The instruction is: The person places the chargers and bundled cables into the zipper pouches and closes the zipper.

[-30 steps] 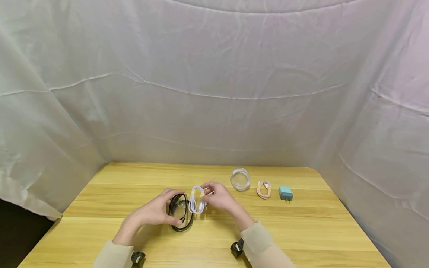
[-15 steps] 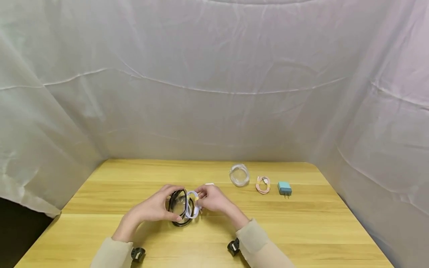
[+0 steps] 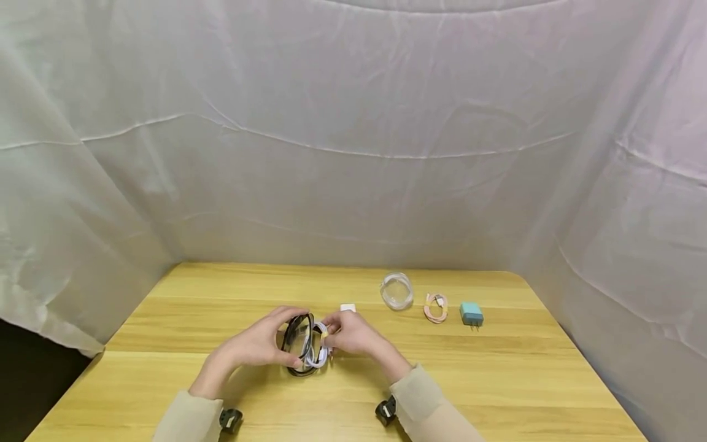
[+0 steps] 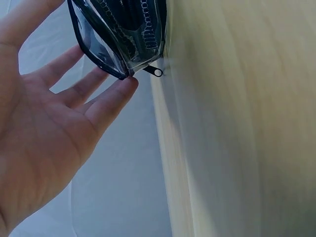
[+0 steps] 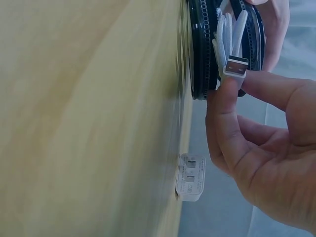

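White cable [image 3: 320,347], coiled up, was pinched in the right hand [image 3: 348,334] and half inside the clear zip pouch [image 3: 298,344] mid-table, which the left hand [image 3: 259,345] gripped upright, probably so its mouth stayed open.

Nothing legible shows in any of the views. The only printing is on the white charger [image 5: 190,177] lying on the table [image 5: 89,123] just beside the right hand [image 5: 261,148] and its grip on the white cable [image 5: 232,39]: small grey markings sit on the charger's face, too small and blurred to make out as letters or numbers. The clear pouch [image 4: 123,34] in the left hand [image 4: 44,128] bears no readable label, nor does the teal charger [image 3: 471,314], well to the right of both hands.
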